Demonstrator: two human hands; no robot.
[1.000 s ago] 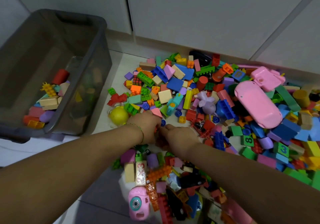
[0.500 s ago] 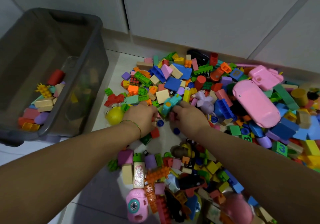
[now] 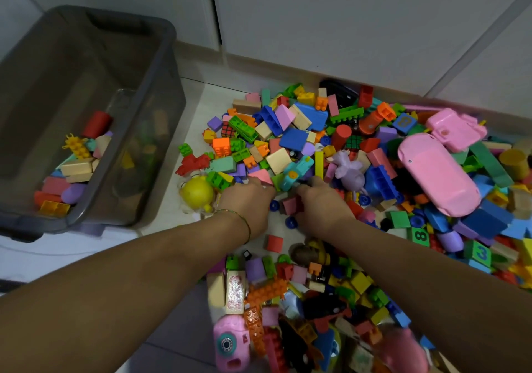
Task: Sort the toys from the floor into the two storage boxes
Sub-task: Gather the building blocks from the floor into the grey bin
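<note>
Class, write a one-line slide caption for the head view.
Left hand and right hand reach into a heap of toy blocks beside a partly filled grey storage box.

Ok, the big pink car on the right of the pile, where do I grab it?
Grip the pink car across its narrow middle, coming from above. It lies on top of the pile, lengthwise on a diagonal, both long sides exposed; the rounded ends would likely slip.

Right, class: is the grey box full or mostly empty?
Mostly empty: the grey box holds a few blocks in one corner.
</note>
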